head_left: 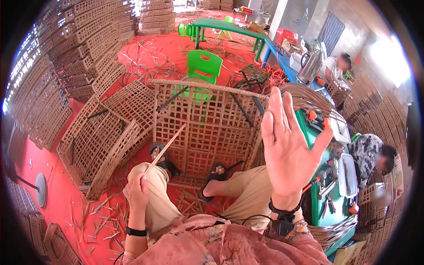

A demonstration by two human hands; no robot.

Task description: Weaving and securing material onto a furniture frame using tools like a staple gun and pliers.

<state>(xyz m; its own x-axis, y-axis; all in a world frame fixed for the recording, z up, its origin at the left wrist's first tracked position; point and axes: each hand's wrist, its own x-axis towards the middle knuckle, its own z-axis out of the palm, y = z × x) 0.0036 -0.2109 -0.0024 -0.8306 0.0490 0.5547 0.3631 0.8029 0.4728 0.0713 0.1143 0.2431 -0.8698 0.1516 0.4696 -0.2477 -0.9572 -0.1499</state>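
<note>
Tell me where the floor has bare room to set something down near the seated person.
The barest patch is the red floor at the person's left, between the leaning woven panels and the round grey disc. Beside the left hand cane scraps litter it. Ahead, the woven frame fills the space at the feet; at the right, the green tool table crowds in.

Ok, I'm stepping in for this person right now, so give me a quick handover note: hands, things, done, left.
Left hand: shut on a thin cane strip, resting on the left knee.
Right hand: raised, open, empty.
Woven panel: upright in front of the feet, lattice largely woven.
Loose strips litter the red floor; pliers lie on the green table at right.
Left: the held strip is not yet woven in.
</note>
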